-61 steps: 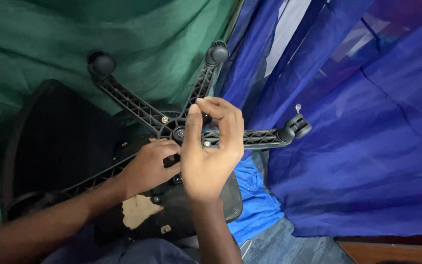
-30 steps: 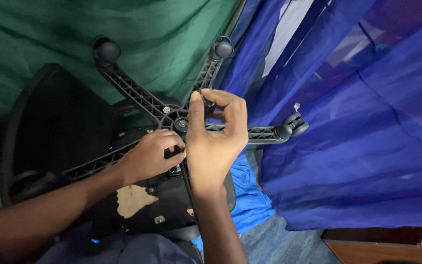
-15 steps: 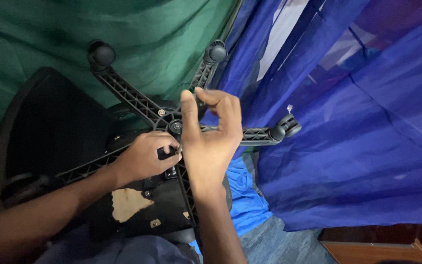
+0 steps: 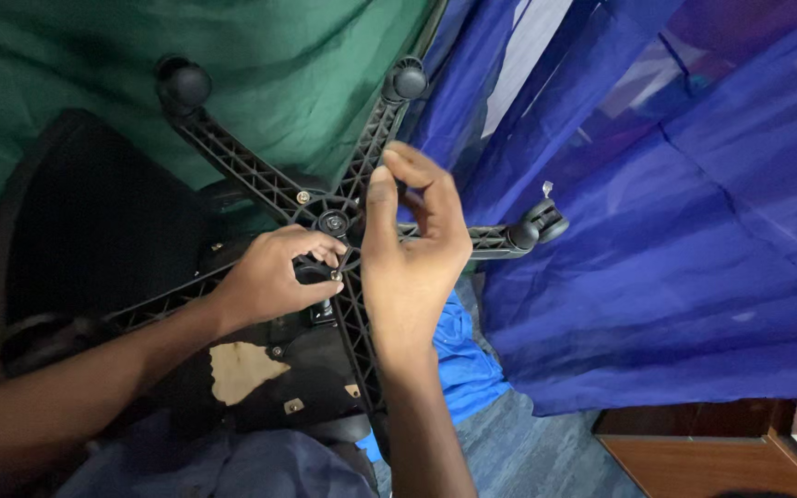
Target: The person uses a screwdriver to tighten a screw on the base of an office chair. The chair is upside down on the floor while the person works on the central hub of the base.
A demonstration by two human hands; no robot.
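At centre of the scene, tipped over with its underside facing up: black office chair (image 4: 76, 240), star base (image 4: 339, 221) uppermost, hub at mid-frame
- Base: moulded black plastic with ribbed spokes; judged stiff and fairly light by itself, but joined to the heavy, awkward chair. Ribs give a sure, non-slip hold; best taken near the hub or along a spoke, not by the swivelling castors
- Castors: far left castor (image 4: 182, 85), far castor (image 4: 408, 81), right castor (image 4: 541, 221); other spokes run near-left and toward the viewer
- Left hand (image 4: 274, 281): grip closed round the hub area just near of the centre boss, fingers curled on the ribs
- Right hand (image 4: 412, 244): raised over the hub, thumb and fingertips pinched close; whether anything small sits between them I cannot tell
- Seat underside (image 4: 260, 369): worn pale patch, near of the hands
- Surroundings: green cloth (image 4: 76, 55) far left, blue curtain (image 4: 694, 231) right
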